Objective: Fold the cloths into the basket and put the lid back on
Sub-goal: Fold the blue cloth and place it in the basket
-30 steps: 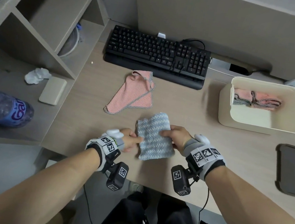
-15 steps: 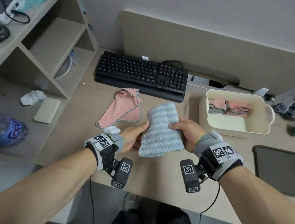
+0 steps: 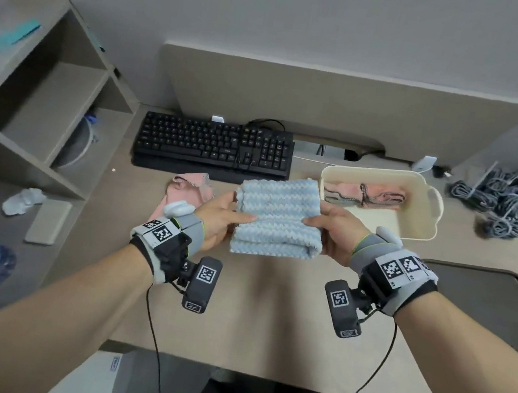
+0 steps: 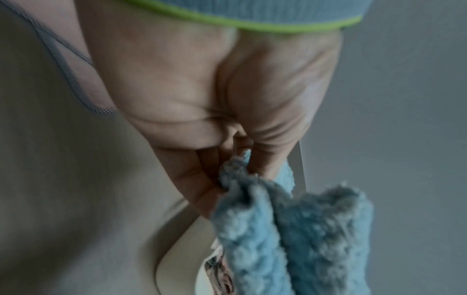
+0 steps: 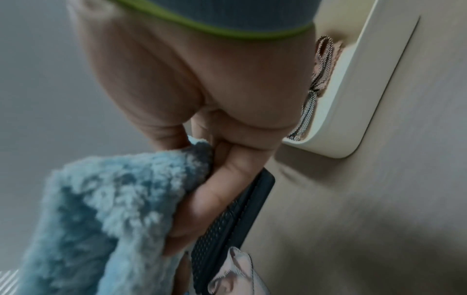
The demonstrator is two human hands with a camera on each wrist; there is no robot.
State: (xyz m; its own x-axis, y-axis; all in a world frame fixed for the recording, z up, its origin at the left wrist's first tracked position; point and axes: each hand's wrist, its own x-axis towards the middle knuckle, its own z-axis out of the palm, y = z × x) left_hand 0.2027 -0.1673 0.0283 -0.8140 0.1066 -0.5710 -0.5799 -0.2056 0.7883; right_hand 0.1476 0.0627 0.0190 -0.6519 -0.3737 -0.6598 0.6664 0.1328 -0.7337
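Blue cloth [image 3: 276, 217], folded, hangs above the table just left of the basket [image 3: 425, 231], pinched at its sides by left hand [image 3: 217, 220] and right hand [image 3: 335, 233]; either pinch slackening could spill the folds open

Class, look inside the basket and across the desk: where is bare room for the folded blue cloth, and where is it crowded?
Inside the basket, the near half of the floor is bare; a folded pink cloth fills the far side. The desk between the forearms is bare. It is crowded left of the blue cloth, held by the left hand and right hand, where another pink cloth lies by the keyboard.
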